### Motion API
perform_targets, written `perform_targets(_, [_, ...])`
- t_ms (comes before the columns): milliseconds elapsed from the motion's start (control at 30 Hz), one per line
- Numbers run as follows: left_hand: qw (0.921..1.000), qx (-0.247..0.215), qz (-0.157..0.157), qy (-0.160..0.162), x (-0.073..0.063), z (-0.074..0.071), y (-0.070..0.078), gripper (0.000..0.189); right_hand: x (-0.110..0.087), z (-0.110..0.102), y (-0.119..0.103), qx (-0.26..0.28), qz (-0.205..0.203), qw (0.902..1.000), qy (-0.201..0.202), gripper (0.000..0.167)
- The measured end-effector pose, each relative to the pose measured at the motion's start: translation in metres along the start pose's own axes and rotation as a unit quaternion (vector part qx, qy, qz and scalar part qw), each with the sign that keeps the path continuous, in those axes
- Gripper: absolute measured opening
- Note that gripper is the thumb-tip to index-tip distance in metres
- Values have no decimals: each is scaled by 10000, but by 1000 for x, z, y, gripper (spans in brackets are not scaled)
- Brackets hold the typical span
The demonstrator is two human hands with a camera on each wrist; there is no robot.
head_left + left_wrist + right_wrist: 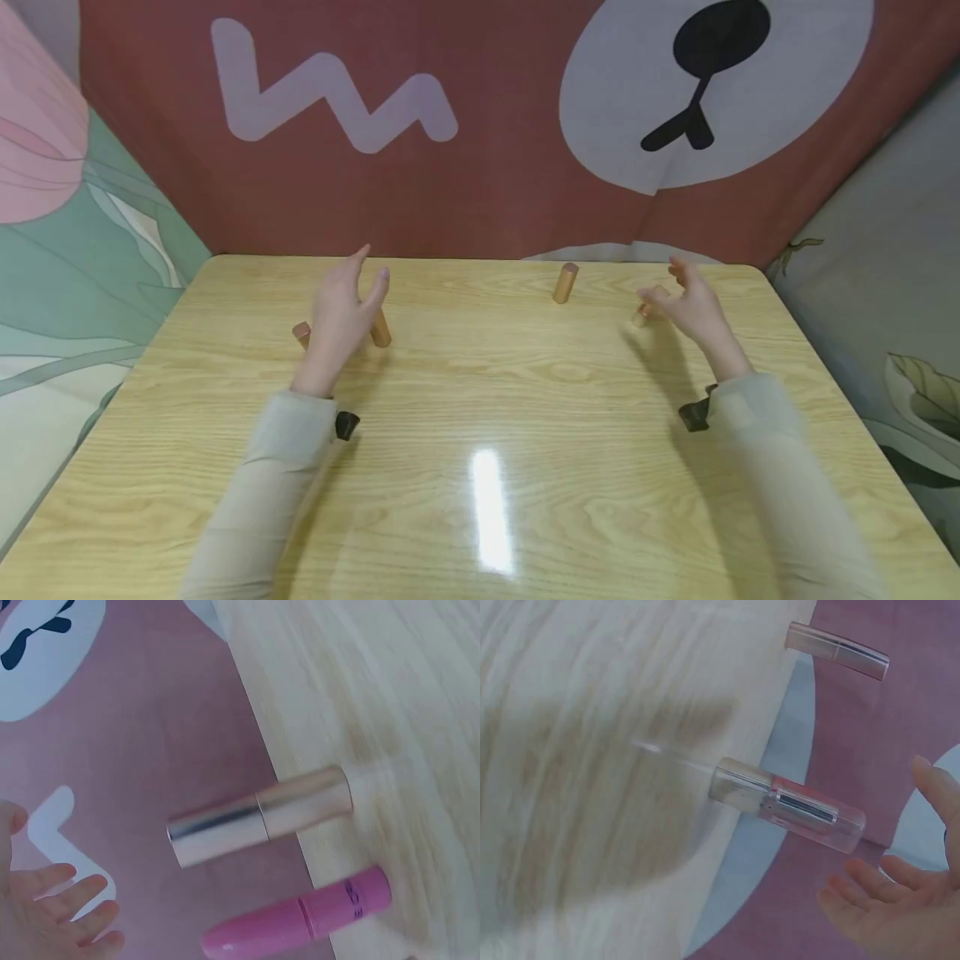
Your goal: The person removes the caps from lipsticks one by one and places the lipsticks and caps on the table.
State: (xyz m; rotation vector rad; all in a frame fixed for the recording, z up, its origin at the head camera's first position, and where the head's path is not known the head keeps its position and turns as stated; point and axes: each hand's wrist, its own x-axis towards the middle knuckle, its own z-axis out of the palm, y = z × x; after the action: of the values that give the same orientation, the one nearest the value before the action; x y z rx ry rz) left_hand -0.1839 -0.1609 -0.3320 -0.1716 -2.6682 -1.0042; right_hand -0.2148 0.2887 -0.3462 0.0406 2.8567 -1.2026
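My left hand (343,312), fingers spread and relaxed, hovers between two upright cosmetic tubes. A shiny rose-gold lipstick tube (261,815) stands to its right, and a pink tube (300,915) with dark lettering to its left. In the head view the hand hides much of the pink tube (302,333). At the right, my right hand (692,307) has its fingers loosely bent, with nothing held. Close by its fingertips, overlapping them in the head view, stands a clear-capped lipstick tube (787,804) with a metallic band. A second rose-gold tube (566,283) stands upright farther left.
The wood-grain table (450,400) ends at the back against a red-brown cloth (495,192) with a printed bear face. Patterned cloths hang on both sides. Dark camera mounts (696,412) sit under the wrists. A bright reflection lies on the tabletop's front middle.
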Motion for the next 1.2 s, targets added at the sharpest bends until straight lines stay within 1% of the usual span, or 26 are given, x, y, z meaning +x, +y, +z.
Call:
perform_targets(133, [9991, -395, -84, -98, -3, 5, 4, 55, 1, 4, 2, 105, 79, 9999, -80, 87])
perform_targets(333, [9972, -678, -138, -297, -7, 12, 10, 51, 1, 6, 7, 239, 200, 9993, -209, 81])
perform_targets(467, [9960, -770, -91, -444, -10, 21, 12, 48, 0, 10, 11, 290, 255, 9992, -58, 75])
perform_targets(567, [9956, -777, 49, -529, -12, 29, 13, 46, 0, 12, 14, 340, 273, 9989, 161, 67])
perform_targets(633, [9949, -792, 89, -614, -14, 34, 14, 45, -1, 14, 16, 423, 276, 9984, 269, 64])
perform_targets(733, [9936, -871, 131, -702, -17, 41, 15, 44, -2, 15, 18, 583, 278, 9974, 323, 61])
perform_targets(767, [9929, -918, 103, -752, -17, 43, 15, 44, -3, 15, 19, 637, 301, 9970, 325, 59])
perform_targets(833, [9906, -1056, 40, -863, -18, 48, 15, 44, -3, 16, 21, 683, 323, 9966, 330, 55])
perform_targets(933, [9856, -1326, -118, -1046, -19, 54, 15, 43, -4, 16, 22, 666, 342, 9965, 373, 42])
perform_targets(1033, [9792, -1592, -311, -1218, -18, 59, 14, 43, -4, 16, 24, 725, 364, 9958, 420, 33])
perform_targets(1100, [9752, -1767, -407, -1272, -18, 62, 15, 43, -4, 16, 24, 773, 365, 9953, 463, 34])
perform_targets(1200, [9668, -2089, -555, -1360, -17, 64, 15, 43, -3, 16, 25, 886, 441, 9940, 457, 42])
